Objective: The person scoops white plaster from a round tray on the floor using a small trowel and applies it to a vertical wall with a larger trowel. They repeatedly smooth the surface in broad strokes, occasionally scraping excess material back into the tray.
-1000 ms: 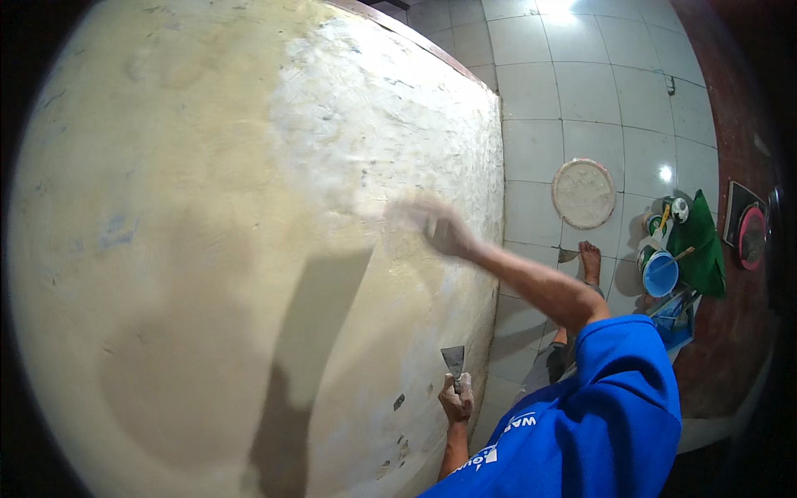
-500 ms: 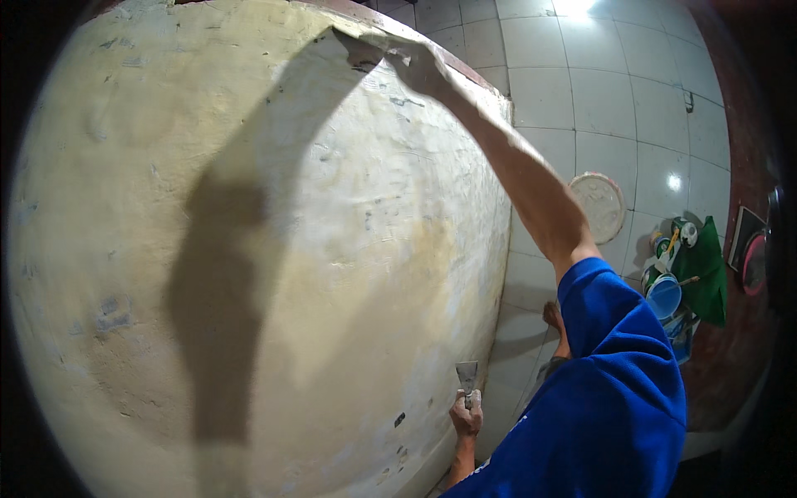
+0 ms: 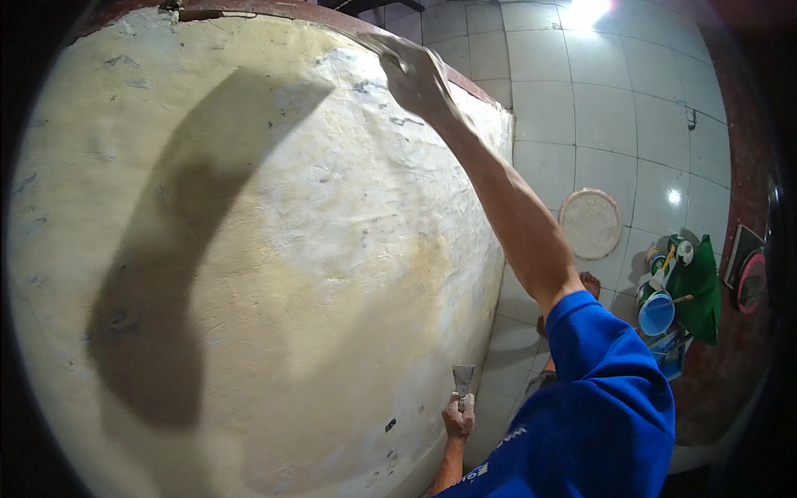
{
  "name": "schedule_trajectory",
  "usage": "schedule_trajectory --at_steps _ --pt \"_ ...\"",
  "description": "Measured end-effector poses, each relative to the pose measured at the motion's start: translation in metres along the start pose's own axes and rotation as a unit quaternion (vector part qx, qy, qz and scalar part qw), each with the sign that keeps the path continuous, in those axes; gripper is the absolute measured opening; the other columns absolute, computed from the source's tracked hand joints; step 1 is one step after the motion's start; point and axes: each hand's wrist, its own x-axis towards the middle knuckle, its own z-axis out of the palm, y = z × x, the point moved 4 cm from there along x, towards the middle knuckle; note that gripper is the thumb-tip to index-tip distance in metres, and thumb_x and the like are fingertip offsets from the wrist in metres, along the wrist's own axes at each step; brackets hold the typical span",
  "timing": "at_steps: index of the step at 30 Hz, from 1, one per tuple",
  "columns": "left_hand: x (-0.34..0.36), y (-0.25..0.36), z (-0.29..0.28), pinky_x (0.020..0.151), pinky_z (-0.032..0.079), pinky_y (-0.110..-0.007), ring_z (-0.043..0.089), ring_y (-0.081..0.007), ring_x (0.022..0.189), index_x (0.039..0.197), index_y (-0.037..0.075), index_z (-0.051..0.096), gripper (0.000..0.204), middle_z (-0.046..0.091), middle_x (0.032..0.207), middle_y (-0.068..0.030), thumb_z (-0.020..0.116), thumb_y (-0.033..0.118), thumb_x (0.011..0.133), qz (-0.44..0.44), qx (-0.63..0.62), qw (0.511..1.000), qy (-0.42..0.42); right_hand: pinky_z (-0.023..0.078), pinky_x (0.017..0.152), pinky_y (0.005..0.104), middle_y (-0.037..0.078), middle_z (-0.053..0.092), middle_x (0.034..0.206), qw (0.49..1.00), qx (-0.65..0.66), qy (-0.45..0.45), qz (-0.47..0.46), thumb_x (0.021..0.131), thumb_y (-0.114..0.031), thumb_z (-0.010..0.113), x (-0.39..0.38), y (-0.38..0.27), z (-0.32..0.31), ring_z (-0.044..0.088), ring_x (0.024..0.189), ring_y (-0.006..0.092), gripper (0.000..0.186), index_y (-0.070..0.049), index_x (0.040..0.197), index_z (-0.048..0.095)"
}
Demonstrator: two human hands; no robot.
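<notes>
My right hand (image 3: 422, 83) reaches up to the top edge of a pale, patchy plastered wall (image 3: 332, 241). It is closed on a flat scraper (image 3: 378, 41), whose blade shows nearly edge-on against the wall's upper border; the grip is mostly hidden by the fingers. Low down by the wall's right side, my left hand (image 3: 457, 419) is wrapped round the handle of a putty knife (image 3: 463, 379). That knife's metal blade points upward, away from the fist. White smears mark the left fingers.
A round whitish lid or tub (image 3: 590, 224) rests on the tiled floor (image 3: 540, 108). Farther right stand a blue bucket (image 3: 657, 314), several small containers and a green cloth or bag (image 3: 699, 290). A pink round item (image 3: 751, 282) is near the right edge. Reddish trim (image 3: 241, 8) borders the wall's top.
My right hand with the scraper has shifted slightly up and left along the wall's top edge, and its shadow has moved left. The left hand still holds the putty knife.
</notes>
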Motion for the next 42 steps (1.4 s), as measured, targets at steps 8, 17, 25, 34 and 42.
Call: schedule_trajectory --at_steps 8,17,25,34,42 --pt "-0.013 -0.024 0.013 0.057 0.047 -0.043 0.062 -0.0322 0.058 0.079 0.002 0.057 0.032 0.062 0.063 -0.0159 0.065 0.030 0.094 0.004 0.032 0.999 -0.010 0.038 0.114 0.0436 0.005 0.044 0.155 0.958 0.044 -0.183 -0.217 0.082 -0.002 0.060 -0.228 -0.094 0.048 0.041 0.144 0.0227 0.071 -0.022 0.149 0.047" --pt "-0.004 -0.030 0.018 0.064 0.053 -0.040 0.070 -0.0274 0.063 0.090 0.000 0.064 0.033 0.071 0.072 -0.0143 0.066 0.032 0.095 -0.029 0.076 0.996 -0.022 0.056 0.077 0.0354 0.014 0.074 0.102 0.996 0.066 -0.044 0.030 0.092 -0.005 0.058 -0.114 0.072 -0.027 0.068 0.079 0.0232 0.032 -0.015 0.118 0.073" --pt "-0.001 -0.058 0.038 0.063 0.053 -0.042 0.070 -0.0301 0.066 0.088 0.000 0.063 0.029 0.071 0.073 -0.0166 0.066 0.029 0.094 0.043 0.102 0.993 -0.036 0.057 0.083 0.0405 0.012 0.073 0.114 0.996 0.049 -0.056 -0.049 0.090 -0.003 0.057 -0.090 0.115 0.009 0.071 0.098 0.0314 0.035 -0.015 0.119 0.073" --pt "0.021 -0.045 0.044 0.061 0.051 -0.038 0.068 -0.0234 0.064 0.087 -0.001 0.062 0.029 0.069 0.070 -0.0124 0.066 0.027 0.094 -0.100 0.070 0.989 -0.087 0.042 0.115 0.0413 0.005 0.056 0.145 0.945 0.112 -0.290 -0.105 0.090 0.001 0.059 -0.346 0.059 -0.023 0.051 0.135 0.0215 0.049 -0.018 0.136 0.062" --pt "0.040 -0.043 0.066 0.061 0.049 -0.043 0.065 -0.0355 0.067 0.087 -0.001 0.061 0.032 0.066 0.074 -0.0197 0.066 0.030 0.094 -0.012 0.048 0.990 -0.130 0.053 0.066 0.0434 0.012 0.070 0.095 0.863 -0.355 0.016 -0.360 0.092 -0.015 0.062 -0.052 0.273 -0.073 0.067 0.080 0.0296 0.014 -0.010 0.103 0.069"
